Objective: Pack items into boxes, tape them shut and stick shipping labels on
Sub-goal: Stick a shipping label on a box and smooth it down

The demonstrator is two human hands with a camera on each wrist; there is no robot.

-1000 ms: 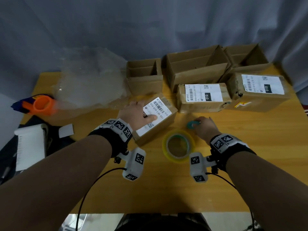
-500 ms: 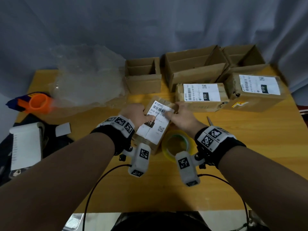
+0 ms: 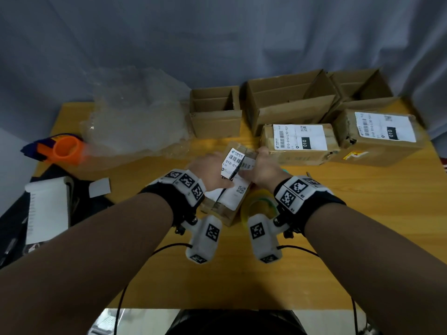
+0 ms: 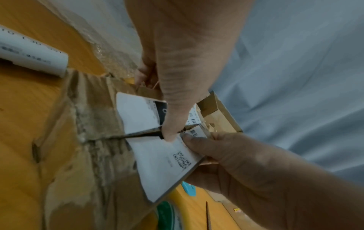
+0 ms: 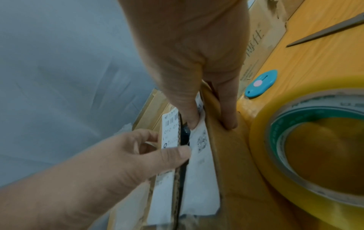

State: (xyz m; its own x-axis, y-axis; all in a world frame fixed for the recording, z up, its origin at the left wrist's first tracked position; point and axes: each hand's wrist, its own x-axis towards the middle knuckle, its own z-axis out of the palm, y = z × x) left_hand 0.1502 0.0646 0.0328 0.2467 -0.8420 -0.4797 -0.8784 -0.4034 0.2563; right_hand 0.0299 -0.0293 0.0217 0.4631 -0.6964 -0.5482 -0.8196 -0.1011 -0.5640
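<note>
A small cardboard box lies at the table's middle, its white shipping label split along the top seam. My left hand grips the left top flap, thumb at the seam and fingers behind the flap. My right hand pinches the right flap, with the thumb on the label and the fingers down the box's outer side. The two flaps stand slightly apart with a dark gap between them. What is inside the box is hidden.
A yellow tape roll sits just right of the box, with a blue round cutter and scissors beyond. Two labelled boxes and three open boxes stand behind. Bubble wrap and an orange tape dispenser lie left.
My right hand left the blue cutter and came over to the small box. Both hands now hold its top flaps, and the label has parted along the seam as the left flap lifts.
</note>
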